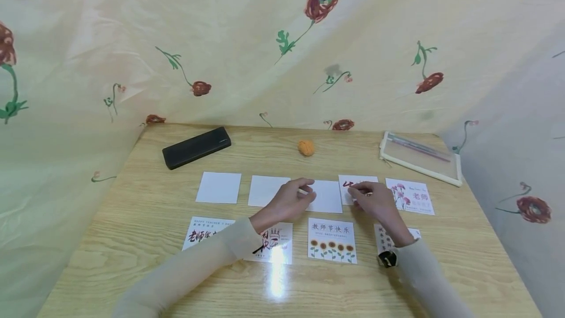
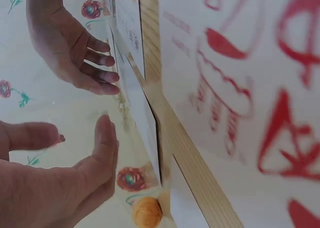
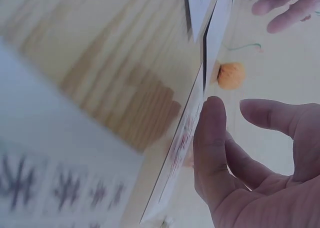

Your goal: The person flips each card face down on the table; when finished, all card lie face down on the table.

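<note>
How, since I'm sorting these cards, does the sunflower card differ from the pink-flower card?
The sunflower card has its flowers along the bottom; the pink-flower card has its at the left.
The sunflower card's large lettering is dark, the pink-flower card's pink.
The sunflower card lies in the near row, the pink-flower card at the far row's right end.
Both are printed and lie flat.

the right hand (image 3: 275, 193), its thumb and index finger held apart, a red-printed card (image 3: 182, 143) near the fingertips, a card with dark Chinese characters (image 3: 60, 153), the wood-grain table (image 3: 110, 63), an orange ball (image 3: 231, 75) beyond, the left hand (image 3: 285, 15) partly visible
</note>
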{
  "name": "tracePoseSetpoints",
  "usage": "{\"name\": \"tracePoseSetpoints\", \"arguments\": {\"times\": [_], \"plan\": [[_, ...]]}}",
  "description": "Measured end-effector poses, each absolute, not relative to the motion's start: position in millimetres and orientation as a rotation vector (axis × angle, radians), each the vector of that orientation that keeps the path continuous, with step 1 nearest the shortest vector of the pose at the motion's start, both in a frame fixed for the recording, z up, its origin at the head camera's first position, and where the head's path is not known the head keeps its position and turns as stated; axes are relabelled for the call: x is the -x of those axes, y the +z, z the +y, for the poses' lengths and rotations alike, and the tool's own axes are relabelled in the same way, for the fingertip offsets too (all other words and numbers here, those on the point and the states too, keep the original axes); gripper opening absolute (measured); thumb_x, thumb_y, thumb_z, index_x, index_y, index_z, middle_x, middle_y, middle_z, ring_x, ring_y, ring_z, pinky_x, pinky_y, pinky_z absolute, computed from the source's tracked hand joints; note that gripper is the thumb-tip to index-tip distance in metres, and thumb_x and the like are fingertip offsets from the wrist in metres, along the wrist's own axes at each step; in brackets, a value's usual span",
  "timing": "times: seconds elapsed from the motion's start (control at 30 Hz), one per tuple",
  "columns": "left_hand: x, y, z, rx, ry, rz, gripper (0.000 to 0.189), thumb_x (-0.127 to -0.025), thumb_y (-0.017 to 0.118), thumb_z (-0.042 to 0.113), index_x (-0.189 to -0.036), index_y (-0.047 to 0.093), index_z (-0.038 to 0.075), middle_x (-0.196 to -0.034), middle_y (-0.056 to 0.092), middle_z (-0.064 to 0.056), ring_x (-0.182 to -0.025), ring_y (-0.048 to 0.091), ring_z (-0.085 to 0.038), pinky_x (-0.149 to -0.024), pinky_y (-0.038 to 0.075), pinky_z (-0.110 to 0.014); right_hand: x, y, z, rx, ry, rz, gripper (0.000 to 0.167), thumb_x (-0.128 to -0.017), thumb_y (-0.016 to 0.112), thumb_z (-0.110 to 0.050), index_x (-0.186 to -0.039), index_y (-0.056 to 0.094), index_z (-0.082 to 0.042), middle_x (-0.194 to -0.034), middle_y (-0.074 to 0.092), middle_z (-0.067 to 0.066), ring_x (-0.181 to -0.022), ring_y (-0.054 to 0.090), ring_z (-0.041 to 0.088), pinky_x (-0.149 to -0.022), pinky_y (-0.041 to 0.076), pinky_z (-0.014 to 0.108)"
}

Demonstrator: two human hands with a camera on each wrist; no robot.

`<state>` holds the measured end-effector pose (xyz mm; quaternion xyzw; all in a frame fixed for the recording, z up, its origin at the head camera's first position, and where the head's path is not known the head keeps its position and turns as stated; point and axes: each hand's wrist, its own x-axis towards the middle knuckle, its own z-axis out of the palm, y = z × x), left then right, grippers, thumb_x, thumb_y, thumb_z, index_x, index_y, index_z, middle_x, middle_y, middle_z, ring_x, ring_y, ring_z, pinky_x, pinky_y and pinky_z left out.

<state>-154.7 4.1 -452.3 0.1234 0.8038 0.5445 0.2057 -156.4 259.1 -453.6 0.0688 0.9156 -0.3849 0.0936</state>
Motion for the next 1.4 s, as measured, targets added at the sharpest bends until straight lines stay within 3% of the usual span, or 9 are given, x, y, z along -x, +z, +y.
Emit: {"name": "tracePoseSetpoints", "arguments": {"times": [0.2,0.53,0.87,0.9,0.97,1.13,1.2,1.33,1.4], "plan": [[161.0,-450.4,22.8,-0.322,1.627,2.105,0.042,-0.108,0.044,0.009,-0.148,0.054,-0.001,-0.135,0.067,-0.022,-0.115,0.072,-0.035,-0.098,0.061,-0.038,156.0,-453.7,270.8,-0.209,-1.135,2.748,0.04,-0.104,0.063,-0.03,-0.128,0.069,0.002,-0.116,0.073,0.024,-0.08,0.074,0.019,-0.066,0.061,0.027],[173.9,-442.3,57.3,-0.233,1.651,1.876,0.048,-0.104,0.047,0.009,-0.15,0.052,0.001,-0.147,0.061,-0.021,-0.127,0.066,-0.03,-0.106,0.057,-0.035,152.3,-449.6,288.3,-0.296,-1.113,2.756,0.045,-0.105,0.061,-0.031,-0.136,0.063,0.002,-0.126,0.067,0.026,-0.084,0.075,0.022,-0.066,0.059,0.023],[178.8,-438.8,83.3,-0.101,1.711,1.804,0.046,-0.108,0.048,0.015,-0.152,0.051,0.001,-0.154,0.055,-0.017,-0.138,0.058,-0.036,-0.115,0.05,-0.042,153.4,-449.9,298.7,-0.278,-1.103,2.849,0.045,-0.104,0.061,-0.031,-0.134,0.064,0.002,-0.125,0.068,0.026,-0.108,0.069,0.037,-0.071,0.055,0.022],[178.1,-438.2,84.5,-0.093,1.706,1.816,0.047,-0.107,0.049,0.017,-0.151,0.051,0.001,-0.153,0.056,-0.016,-0.137,0.058,-0.035,-0.115,0.051,-0.042,153.4,-449.7,299.5,-0.28,-1.1,2.853,0.045,-0.104,0.061,-0.031,-0.135,0.064,0.002,-0.126,0.068,0.027,-0.11,0.069,0.037,-0.071,0.054,0.022],[176.4,-437.3,86.5,-0.104,1.685,1.861,0.048,-0.106,0.052,0.018,-0.151,0.052,0.002,-0.125,0.071,-0.01,-0.111,0.071,-0.025,-0.103,0.057,-0.035,153.7,-450.0,301.1,-0.3,-1.102,2.838,0.046,-0.104,0.06,-0.031,-0.137,0.062,0.002,-0.128,0.067,0.026,-0.112,0.067,0.038,-0.071,0.055,0.021],[169.2,-435.4,92.8,-0.161,1.583,2.015,0.048,-0.106,0.053,0.025,-0.15,0.055,0.005,-0.117,0.076,-0.006,-0.116,0.069,-0.021,-0.11,0.05,-0.04,153.2,-449.0,304.7,-0.355,-1.115,2.779,0.051,-0.106,0.058,-0.033,-0.144,0.056,0.001,-0.136,0.062,0.026,-0.119,0.064,0.039,-0.074,0.055,0.022],[167.0,-435.5,95.1,-0.161,1.56,2.042,0.047,-0.107,0.052,0.028,-0.149,0.056,0.007,-0.145,0.066,-0.009,-0.145,0.053,-0.028,-0.125,0.037,-0.046,152.8,-448.8,305.7,-0.368,-1.119,2.766,0.052,-0.106,0.058,-0.034,-0.145,0.054,0.001,-0.138,0.06,0.026,-0.121,0.063,0.039,-0.076,0.055,0.023],[165.5,-436.4,95.7,-0.161,1.553,2.037,0.049,-0.107,0.052,0.031,-0.151,0.054,0.008,-0.147,0.064,-0.008,-0.145,0.052,-0.028,-0.125,0.038,-0.046,152.9,-449.1,306.7,-0.38,-1.122,2.767,0.053,-0.106,0.058,-0.035,-0.145,0.054,0.0,-0.14,0.059,0.025,-0.126,0.059,0.042,-0.079,0.054,0.025],[164.9,-437.1,95.6,-0.167,1.545,2.027,0.05,-0.107,0.052,0.032,-0.152,0.053,0.008,-0.146,0.065,-0.008,-0.14,0.056,-0.027,-0.118,0.045,-0.045,152.8,-449.3,307.1,-0.385,-1.125,2.767,0.053,-0.106,0.058,-0.035,-0.145,0.054,0.0,-0.14,0.058,0.026,-0.128,0.058,0.042,-0.082,0.055,0.026]]}}
